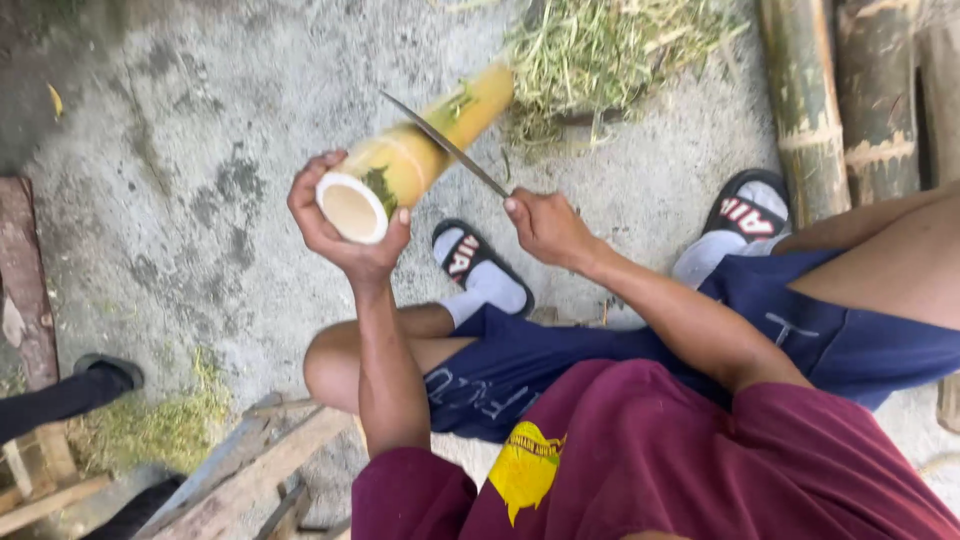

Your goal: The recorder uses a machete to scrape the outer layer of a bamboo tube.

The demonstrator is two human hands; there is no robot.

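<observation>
My left hand (340, 225) grips the near cut end of a yellow-green bamboo tube (420, 155), holding it up off the ground and slanted away to the upper right. Its hollow white rim faces me. My right hand (545, 225) holds the handle of a long knife (445, 145), whose thin blade lies across the top of the bamboo tube's middle. Both forearms reach out from maroon sleeves above my bent knees in blue shorts.
A heap of green bamboo shavings (600, 50) lies on the concrete ground (200, 150) beyond the tube. Thick bamboo poles (840, 100) stand at the upper right. My feet wear black sandals (480, 265). Wooden boards (250, 470) and someone's dark shoe (105, 372) are at the lower left.
</observation>
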